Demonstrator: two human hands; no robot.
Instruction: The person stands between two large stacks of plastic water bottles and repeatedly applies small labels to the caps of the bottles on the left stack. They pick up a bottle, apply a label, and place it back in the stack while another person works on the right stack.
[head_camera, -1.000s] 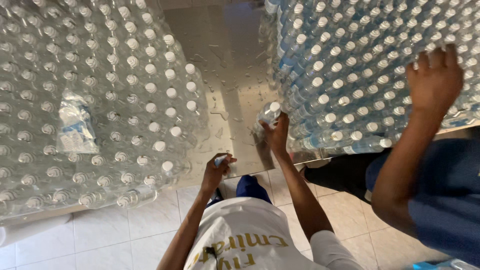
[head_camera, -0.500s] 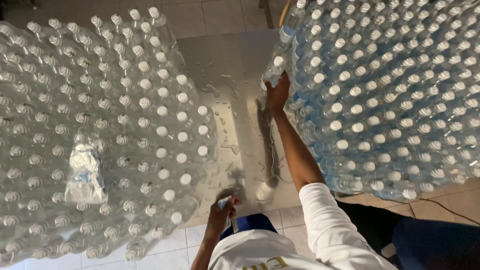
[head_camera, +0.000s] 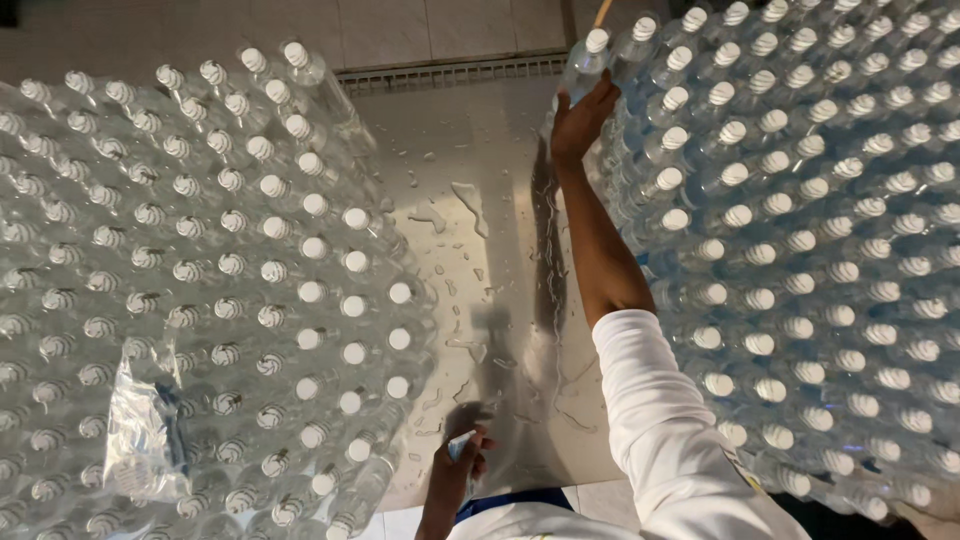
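While the left hand (head_camera: 455, 470) is curling shut on a small pale object near the table's (head_camera: 480, 150) front edge, the right hand (head_camera: 578, 125) is reaching far, fingers wrapping a bottle (head_camera: 585, 65) at the right stack's (head_camera: 800, 250) corner; wet steel risks it slipping and toppling neighbours.

**Water bottling or packing workplace**

Looks like a bottling plant or drinks packing room, not a home. Hundreds of identical clear plastic bottles with white caps, massed upright in two dense blocks: one on the left (head_camera: 230, 300), one on the right (head_camera: 800, 250). Between them, a bare stainless-steel surface (head_camera: 480, 250), wet with scattered droplets and small puddles. Along the far edge, a slotted metal drain or grille (head_camera: 450, 72), and beyond it plain pale tiles (head_camera: 380, 25). More pale floor tiles at the near edge. A loose piece of clear plastic wrap (head_camera: 145, 420) lying on the left block of bottles.
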